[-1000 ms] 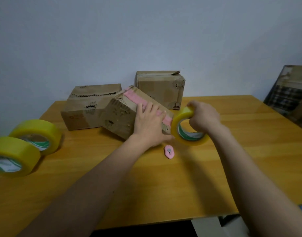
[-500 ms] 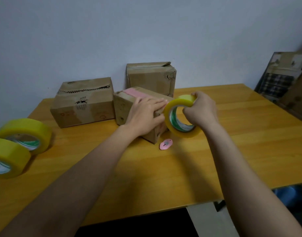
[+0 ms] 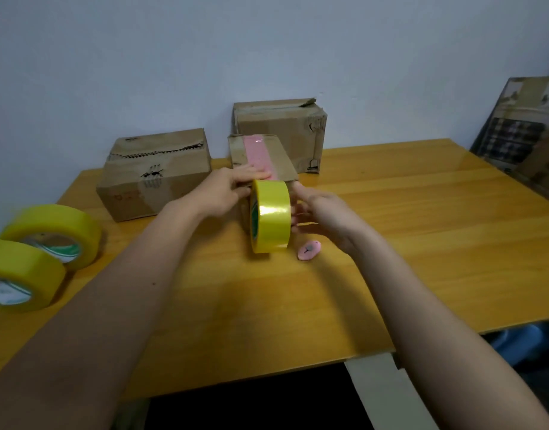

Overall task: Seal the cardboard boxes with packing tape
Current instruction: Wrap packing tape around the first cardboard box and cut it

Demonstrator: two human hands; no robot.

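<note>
A small cardboard box (image 3: 282, 159) with a pink tape strip along its top lies in the middle of the wooden table (image 3: 422, 243), its end facing me. My left hand (image 3: 223, 192) rests on the box's near end, with straight fingers pressing on the pink strip. A yellow packing tape roll (image 3: 271, 220) stands on edge just in front of the box. My right hand (image 3: 324, 214) holds the roll from its right side, and its fingertips are hidden behind the roll.
Two more cardboard boxes stand by the wall, one at the back left (image 3: 156, 175) and one behind the middle box (image 3: 282, 125). Two spare yellow rolls (image 3: 49, 231) lie at the left edge. A small pink cutter (image 3: 308, 250) lies near my right wrist. Flattened cardboard (image 3: 521, 128) leans at far right.
The box has been turned so its end faces me and now lies flat. The roll has swung round edge-on in front of the box, and my right hand has moved to its right side.
</note>
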